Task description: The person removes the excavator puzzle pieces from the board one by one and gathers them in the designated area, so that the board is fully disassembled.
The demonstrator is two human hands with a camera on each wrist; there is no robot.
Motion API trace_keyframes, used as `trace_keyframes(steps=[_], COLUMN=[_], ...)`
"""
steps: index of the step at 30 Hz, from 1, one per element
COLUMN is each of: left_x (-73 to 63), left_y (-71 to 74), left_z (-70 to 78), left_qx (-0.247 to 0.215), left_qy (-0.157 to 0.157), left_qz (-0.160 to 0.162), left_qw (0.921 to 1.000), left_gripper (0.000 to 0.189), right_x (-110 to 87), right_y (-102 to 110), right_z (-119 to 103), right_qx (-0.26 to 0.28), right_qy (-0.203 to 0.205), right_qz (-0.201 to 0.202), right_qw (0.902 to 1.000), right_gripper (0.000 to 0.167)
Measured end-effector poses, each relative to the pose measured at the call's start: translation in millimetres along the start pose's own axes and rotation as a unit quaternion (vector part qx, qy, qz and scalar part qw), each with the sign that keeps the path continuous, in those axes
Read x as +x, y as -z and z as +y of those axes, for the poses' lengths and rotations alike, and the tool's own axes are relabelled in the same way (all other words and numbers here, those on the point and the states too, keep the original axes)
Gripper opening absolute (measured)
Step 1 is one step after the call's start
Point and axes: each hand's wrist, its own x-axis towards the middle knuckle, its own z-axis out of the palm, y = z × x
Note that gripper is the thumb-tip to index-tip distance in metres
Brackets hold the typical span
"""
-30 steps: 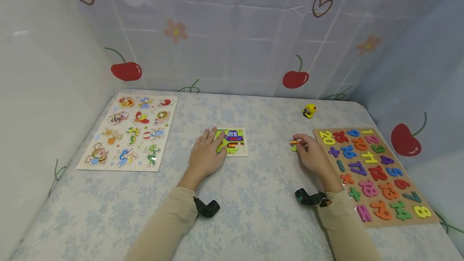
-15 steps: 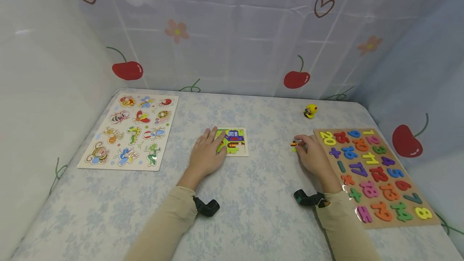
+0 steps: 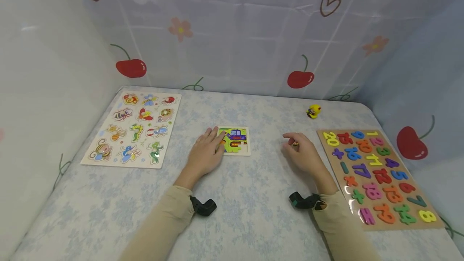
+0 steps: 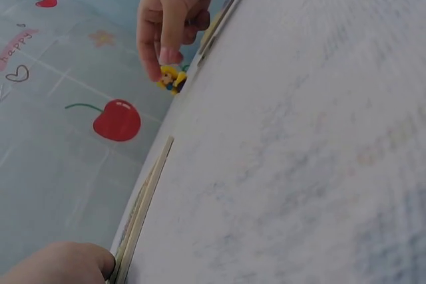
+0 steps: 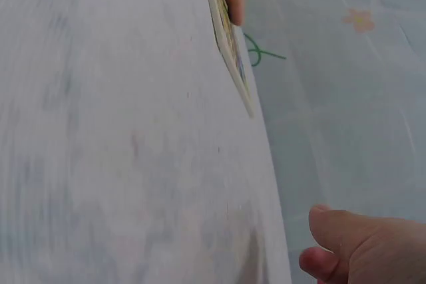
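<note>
A small square jigsaw puzzle [image 3: 238, 142] in a pale wooden frame lies mid-table, showing a purple vehicle on green. Bare wood shows at its lower right corner. My left hand [image 3: 204, 154] rests flat with spread fingers over its left side. In the left wrist view the thumb lies along the frame [image 4: 143, 211]. My right hand [image 3: 304, 152] is raised over the table to the right, fingers curled. A bit of a small puzzle piece [image 3: 295, 144] shows between thumb and fingers; most of it is hidden. The right wrist view shows the thumb and a finger [image 5: 326, 263], not the piece.
A peg board with insect pictures [image 3: 135, 130] lies at the left. At the right is a board of coloured foam-like numbers [image 3: 380, 178], close to my right forearm. A yellow toy figure [image 3: 313, 111] stands near the back edge. Printed curtains surround the table.
My right hand has lifted off the table and moved slightly left, with the puzzle piece now mostly hidden in its fingers. The left hand stays on the puzzle. The head view has shifted slightly.
</note>
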Motion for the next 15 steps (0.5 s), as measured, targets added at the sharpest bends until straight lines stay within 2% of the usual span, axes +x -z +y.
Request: trace_keyframes(steps=[6,15], left_x=[-0.8,-1.3], left_y=[0.3,-0.9], left_z=[-0.1,0.7], left_qx=[-0.004,0.01], left_qy=[-0.007,-0.002], left_qz=[0.008,0.011], left_qw=[0.9999,0.9999], left_gripper=[0.053,0.052], right_x=[5.8,16.0], right_y=[-19.7,-56.5], right_z=[-31.6,-65.8], right_qx=[0.034,0.011], right_qy=[0.024,0.077], right_qz=[-0.042,-0.085], right_qw=[0.9983,0.9933], right_gripper=[0.034,0.031])
